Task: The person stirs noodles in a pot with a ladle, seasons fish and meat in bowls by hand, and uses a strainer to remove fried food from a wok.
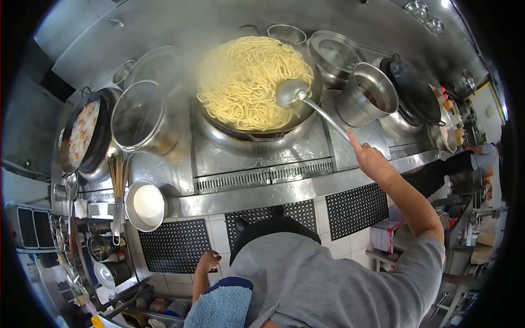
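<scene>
Head view
Right hand [369, 158]: my fingers are wrapped round the end of the ladle [306, 101] handle.
Ladle axis: it slants up and left from my grip, bowl in the noodles [249, 82].
Noodles: in the wok [257, 134], ahead of me.
Left hand [208, 261]: low by my side, loosely curled, holding nothing, well away from the wok.
Nearer hand: right.

Long stainless steel cooking range [257, 188]: big round wok of yellow noodles [254, 82], lidded steel pot [139, 117], steel bucket [369, 93], white-filled steel bowl [146, 205].
</scene>
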Demonstrator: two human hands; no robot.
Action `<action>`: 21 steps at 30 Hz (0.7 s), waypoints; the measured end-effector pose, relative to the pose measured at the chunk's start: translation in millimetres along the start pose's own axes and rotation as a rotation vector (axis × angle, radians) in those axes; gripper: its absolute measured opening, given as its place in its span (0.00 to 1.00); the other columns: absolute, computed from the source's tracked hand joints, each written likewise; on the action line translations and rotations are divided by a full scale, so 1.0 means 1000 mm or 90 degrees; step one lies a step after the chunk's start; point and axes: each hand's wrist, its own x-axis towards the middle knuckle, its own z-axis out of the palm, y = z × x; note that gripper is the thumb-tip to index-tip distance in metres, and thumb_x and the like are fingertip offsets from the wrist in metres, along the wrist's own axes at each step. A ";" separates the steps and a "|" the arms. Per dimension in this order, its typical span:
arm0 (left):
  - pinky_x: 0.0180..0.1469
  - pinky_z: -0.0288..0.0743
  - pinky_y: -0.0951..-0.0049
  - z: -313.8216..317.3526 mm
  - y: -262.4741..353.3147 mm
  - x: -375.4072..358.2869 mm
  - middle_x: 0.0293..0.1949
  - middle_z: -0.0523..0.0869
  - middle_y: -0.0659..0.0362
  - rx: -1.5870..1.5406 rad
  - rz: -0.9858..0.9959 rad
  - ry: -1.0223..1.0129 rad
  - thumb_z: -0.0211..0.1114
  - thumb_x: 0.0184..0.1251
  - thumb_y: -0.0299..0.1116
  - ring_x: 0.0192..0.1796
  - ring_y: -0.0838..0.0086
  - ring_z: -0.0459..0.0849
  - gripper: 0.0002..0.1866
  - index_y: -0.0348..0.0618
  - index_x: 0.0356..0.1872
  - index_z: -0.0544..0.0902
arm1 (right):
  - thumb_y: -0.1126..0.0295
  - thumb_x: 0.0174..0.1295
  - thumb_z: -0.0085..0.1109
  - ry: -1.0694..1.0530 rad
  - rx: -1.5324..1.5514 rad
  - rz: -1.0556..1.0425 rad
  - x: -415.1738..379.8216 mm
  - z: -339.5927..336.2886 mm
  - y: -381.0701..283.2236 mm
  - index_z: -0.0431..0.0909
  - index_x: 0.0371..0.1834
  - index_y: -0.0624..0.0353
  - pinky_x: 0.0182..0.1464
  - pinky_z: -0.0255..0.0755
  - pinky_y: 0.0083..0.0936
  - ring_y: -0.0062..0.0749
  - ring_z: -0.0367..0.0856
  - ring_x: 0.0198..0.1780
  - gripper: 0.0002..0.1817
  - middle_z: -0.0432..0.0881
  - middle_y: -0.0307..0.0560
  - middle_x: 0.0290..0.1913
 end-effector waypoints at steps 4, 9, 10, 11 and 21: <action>0.28 0.82 0.73 0.008 0.024 -0.029 0.29 0.85 0.53 -0.025 -0.029 0.016 0.62 0.60 0.30 0.28 0.72 0.86 0.15 0.35 0.47 0.80 | 0.80 0.59 0.46 0.021 0.045 -0.014 0.013 0.012 0.017 0.42 0.76 0.50 0.39 0.79 0.44 0.56 0.82 0.33 0.41 0.78 0.62 0.33; 0.28 0.81 0.73 0.010 0.010 -0.022 0.30 0.84 0.56 -0.098 -0.039 0.016 0.62 0.62 0.28 0.29 0.73 0.84 0.13 0.36 0.48 0.79 | 0.78 0.60 0.46 0.045 0.054 -0.017 0.032 0.019 0.040 0.43 0.76 0.45 0.40 0.77 0.47 0.58 0.82 0.34 0.40 0.79 0.63 0.34; 0.28 0.81 0.73 0.010 0.012 -0.024 0.30 0.83 0.56 -0.111 -0.041 0.014 0.62 0.62 0.28 0.28 0.73 0.84 0.13 0.37 0.47 0.78 | 0.77 0.61 0.46 0.045 0.055 -0.018 0.036 0.018 0.044 0.43 0.76 0.44 0.41 0.76 0.47 0.58 0.81 0.35 0.40 0.79 0.63 0.34; 0.28 0.81 0.74 0.009 0.014 -0.027 0.30 0.83 0.57 -0.124 -0.043 0.012 0.61 0.63 0.28 0.28 0.73 0.83 0.12 0.37 0.47 0.78 | 0.77 0.62 0.46 0.046 0.056 -0.020 0.039 0.015 0.047 0.43 0.76 0.44 0.42 0.76 0.48 0.58 0.81 0.35 0.39 0.80 0.64 0.34; 0.28 0.79 0.73 0.015 0.001 -0.033 0.32 0.82 0.57 -0.208 -0.085 0.022 0.60 0.64 0.27 0.28 0.73 0.82 0.09 0.36 0.44 0.77 | 0.72 0.65 0.50 0.052 0.201 -0.080 0.067 -0.021 0.067 0.46 0.75 0.42 0.43 0.70 0.51 0.63 0.79 0.39 0.36 0.80 0.67 0.37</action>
